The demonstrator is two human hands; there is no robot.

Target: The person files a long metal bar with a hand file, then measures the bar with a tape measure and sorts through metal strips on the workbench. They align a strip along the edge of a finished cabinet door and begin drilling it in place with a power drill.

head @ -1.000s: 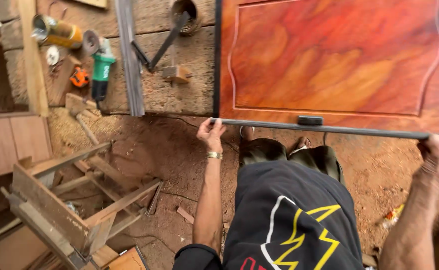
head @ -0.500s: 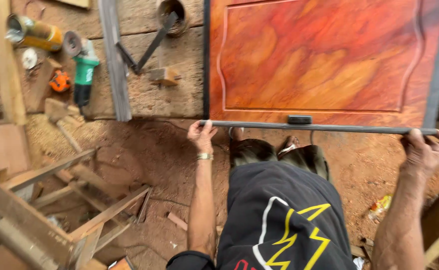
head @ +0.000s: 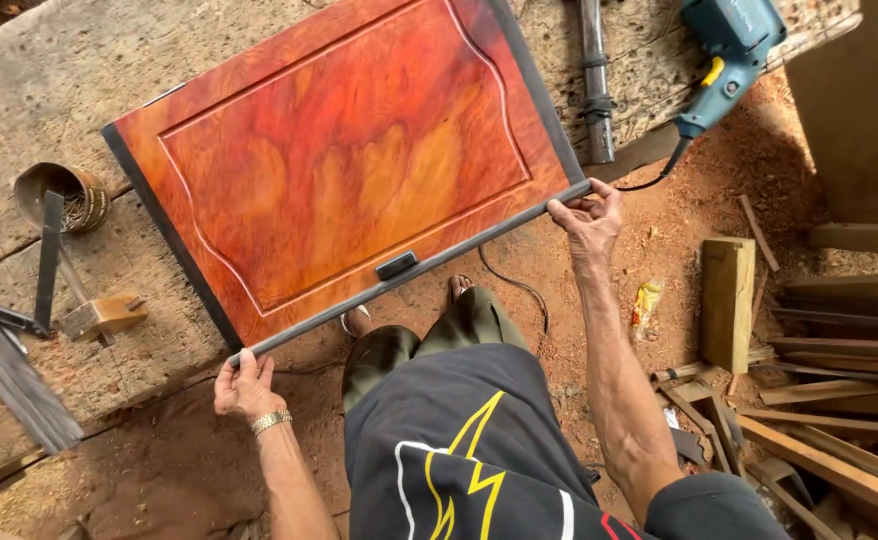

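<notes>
A large reddish-orange wooden door panel (head: 349,160) with a dark frame and a small black handle (head: 396,265) on its near edge lies on the worn wooden workbench (head: 49,90). My left hand (head: 244,385), with a metal watch on the wrist, grips the panel's near left corner. My right hand (head: 587,215) grips the near right corner. The panel sits at a slant across the bench, and its near edge overhangs the bench above my legs.
A teal power drill (head: 724,50) and a metal pipe (head: 595,80) lie at the bench's far right. At the left are a tin of nails (head: 69,195), a metal square (head: 47,260) and a small wooden block (head: 104,315). Scrap timber (head: 819,380) is piled on the sawdust floor at the right.
The view has swung right and the panel now lies slanted rather than level. Both hands still hold its near edge. The grinder and wooden frame at the left have left the view.
</notes>
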